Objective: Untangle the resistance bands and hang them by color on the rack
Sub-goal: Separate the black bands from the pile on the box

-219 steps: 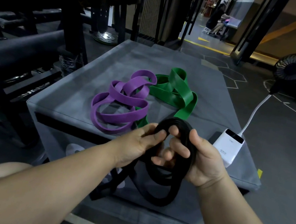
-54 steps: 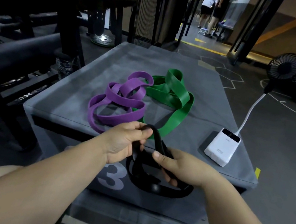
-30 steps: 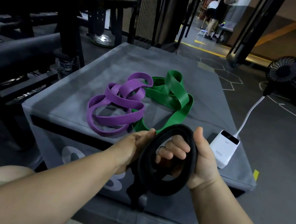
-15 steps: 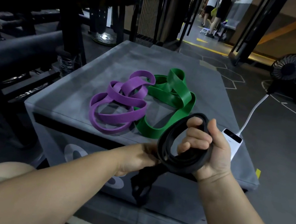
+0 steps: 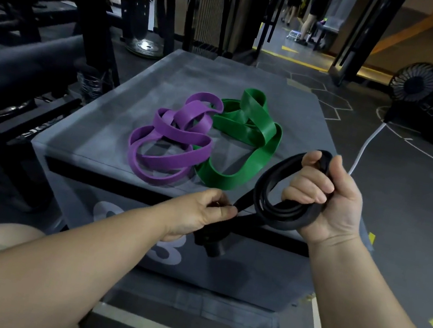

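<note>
Right hand: your right hand (image 5: 325, 201) is up over the near right corner of the bench (image 5: 107, 129). Its fingers (image 5: 309, 180) are curled tight through a coil of the black band (image 5: 277, 217), and your thumb lies along the top of the loops.
Left hand: your left hand (image 5: 198, 216) sits lower and to the left, with its fingers (image 5: 221, 208) pinched closed on one flat strand that runs up to the coil. A short dark end hangs below your palm, in front of the bench's front face.
Black band: it is wound into several loops and is off the bench, carried between your two hands.
Purple band (image 5: 173, 140): it lies in tangled loops on the bench top, near the front edge.
Green band (image 5: 246, 129): it lies just right of and behind the purple one, and the two overlap where they meet.
Rack (image 5: 97, 28): a dark metal frame stands left of the bench.
Floor: a black fan (image 5: 415, 82) is at the far right, and a white cable (image 5: 364, 147) runs from it down behind your right hand.
</note>
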Available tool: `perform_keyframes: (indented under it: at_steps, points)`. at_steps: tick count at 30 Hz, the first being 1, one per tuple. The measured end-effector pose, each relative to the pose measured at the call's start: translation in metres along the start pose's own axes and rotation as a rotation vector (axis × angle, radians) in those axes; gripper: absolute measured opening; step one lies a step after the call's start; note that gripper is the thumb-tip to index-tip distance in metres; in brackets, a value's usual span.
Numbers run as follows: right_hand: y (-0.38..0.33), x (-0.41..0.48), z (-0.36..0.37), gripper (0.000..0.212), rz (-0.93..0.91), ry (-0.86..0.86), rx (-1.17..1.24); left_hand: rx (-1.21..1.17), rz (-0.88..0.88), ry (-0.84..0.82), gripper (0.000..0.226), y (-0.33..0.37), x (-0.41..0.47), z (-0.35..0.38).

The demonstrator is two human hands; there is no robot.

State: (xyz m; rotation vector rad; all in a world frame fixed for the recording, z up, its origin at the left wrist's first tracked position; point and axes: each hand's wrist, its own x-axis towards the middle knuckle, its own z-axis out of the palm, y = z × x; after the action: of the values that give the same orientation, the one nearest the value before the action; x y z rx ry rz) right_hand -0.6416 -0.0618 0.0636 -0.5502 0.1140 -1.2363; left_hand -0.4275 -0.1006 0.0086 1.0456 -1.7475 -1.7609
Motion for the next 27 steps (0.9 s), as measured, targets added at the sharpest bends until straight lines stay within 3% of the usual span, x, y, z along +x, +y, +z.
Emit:
perform_keyframes:
  at_steps: [10, 15, 22, 27]
  points:
    - [-0.006, 0.006, -0.007, 0.018, -0.05, 0.095, -0.119, 0.067, 0.066, 0.241, 0.018, -0.003, -0.008, -0.021]
    - [-0.006, 0.011, -0.008, 0.02, -0.017, 0.099, -0.164, -0.052, 0.053, 0.304, 0.017, -0.001, -0.005, -0.03]
    - [-0.011, 0.009, -0.007, 0.022, -0.02, 0.124, -0.186, -0.435, 0.002, 0.37, 0.024, 0.006, 0.0, -0.03]
    - [-0.015, 0.009, -0.009, 0.03, 0.115, 0.036, -0.09, -0.477, -0.053, 0.556, 0.026, 0.001, 0.007, -0.039]
